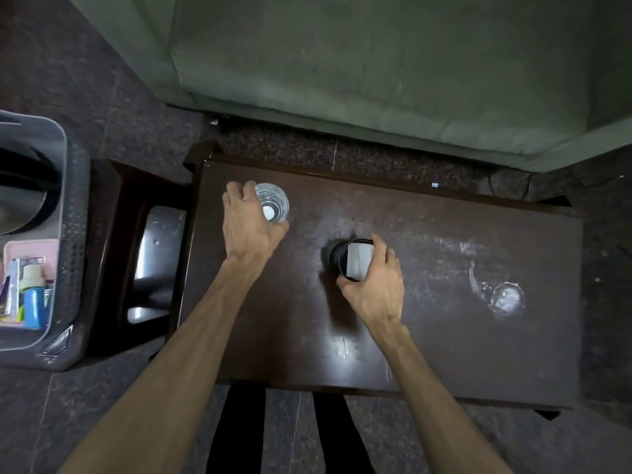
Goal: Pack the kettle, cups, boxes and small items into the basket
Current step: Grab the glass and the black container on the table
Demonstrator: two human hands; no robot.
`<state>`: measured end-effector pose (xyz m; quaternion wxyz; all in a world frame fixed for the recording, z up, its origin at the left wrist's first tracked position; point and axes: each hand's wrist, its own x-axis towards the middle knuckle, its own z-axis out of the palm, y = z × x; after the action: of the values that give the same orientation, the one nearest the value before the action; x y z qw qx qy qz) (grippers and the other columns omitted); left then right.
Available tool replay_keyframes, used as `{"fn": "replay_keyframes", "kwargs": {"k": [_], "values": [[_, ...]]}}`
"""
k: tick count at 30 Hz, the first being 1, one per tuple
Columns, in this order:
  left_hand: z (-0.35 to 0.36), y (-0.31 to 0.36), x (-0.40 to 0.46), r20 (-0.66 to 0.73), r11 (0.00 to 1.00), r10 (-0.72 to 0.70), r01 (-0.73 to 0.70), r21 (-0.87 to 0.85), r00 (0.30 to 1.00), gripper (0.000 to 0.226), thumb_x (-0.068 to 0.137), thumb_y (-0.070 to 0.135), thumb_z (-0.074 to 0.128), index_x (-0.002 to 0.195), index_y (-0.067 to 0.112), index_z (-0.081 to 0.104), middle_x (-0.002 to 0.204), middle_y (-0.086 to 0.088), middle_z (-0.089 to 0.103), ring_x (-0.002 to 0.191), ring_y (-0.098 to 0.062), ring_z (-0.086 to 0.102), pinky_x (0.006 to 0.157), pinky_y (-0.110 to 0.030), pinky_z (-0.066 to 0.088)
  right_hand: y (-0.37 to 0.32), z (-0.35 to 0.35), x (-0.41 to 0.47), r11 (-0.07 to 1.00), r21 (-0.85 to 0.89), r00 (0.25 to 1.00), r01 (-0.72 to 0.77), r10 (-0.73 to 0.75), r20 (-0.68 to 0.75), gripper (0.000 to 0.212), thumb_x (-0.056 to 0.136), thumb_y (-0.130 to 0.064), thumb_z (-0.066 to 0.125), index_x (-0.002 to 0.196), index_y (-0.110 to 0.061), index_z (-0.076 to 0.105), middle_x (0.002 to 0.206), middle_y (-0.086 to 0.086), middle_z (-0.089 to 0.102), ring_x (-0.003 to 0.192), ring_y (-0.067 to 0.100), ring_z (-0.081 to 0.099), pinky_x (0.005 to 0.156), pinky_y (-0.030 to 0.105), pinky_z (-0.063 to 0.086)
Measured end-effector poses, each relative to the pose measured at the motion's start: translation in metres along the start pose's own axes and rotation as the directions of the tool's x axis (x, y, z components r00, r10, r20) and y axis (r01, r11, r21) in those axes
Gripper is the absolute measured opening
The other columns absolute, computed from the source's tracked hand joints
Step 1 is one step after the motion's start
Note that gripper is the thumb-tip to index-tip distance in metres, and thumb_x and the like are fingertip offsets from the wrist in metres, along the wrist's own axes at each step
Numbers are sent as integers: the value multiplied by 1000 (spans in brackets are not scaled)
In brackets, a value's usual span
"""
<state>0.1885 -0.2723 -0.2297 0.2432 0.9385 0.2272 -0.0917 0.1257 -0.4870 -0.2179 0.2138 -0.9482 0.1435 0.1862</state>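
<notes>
Left hand (pixel 251 224) grips a clear glass (pixel 273 201); right hand (pixel 374 285) grips a black cup (pixel 345 258) on the table (pixel 461 336).

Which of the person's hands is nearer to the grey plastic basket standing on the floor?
Left. The left hand grips the clear drinking glass at the table end closest to the grey plastic basket. The right hand, on the black cup, is farther away.
</notes>
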Motion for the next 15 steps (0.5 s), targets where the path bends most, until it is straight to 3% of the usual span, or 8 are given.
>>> {"fn": "replay_keyframes", "kwargs": {"k": [10,15], "values": [[22,5,-80,43,995,101,-101,6,994,76,64,34,89,128,6,59,122,-13,54,109,-31,56,83,-42,57,5,3,-11,995,1,995,102,-102,7,97,62,-30,91,144,-17,41,138,8,58,125,29,56,95,41,54],[31,2,-117,106,996,86,-90,27,991,79,64,31,88,133,6,58,124,-12,54,112,-31,56,83,-43,57,14,9,-31,994,1,994,106,-106,18,97,58,-26,90,144,-15,46,138,9,59,124,30,58,98,38,52]]}}
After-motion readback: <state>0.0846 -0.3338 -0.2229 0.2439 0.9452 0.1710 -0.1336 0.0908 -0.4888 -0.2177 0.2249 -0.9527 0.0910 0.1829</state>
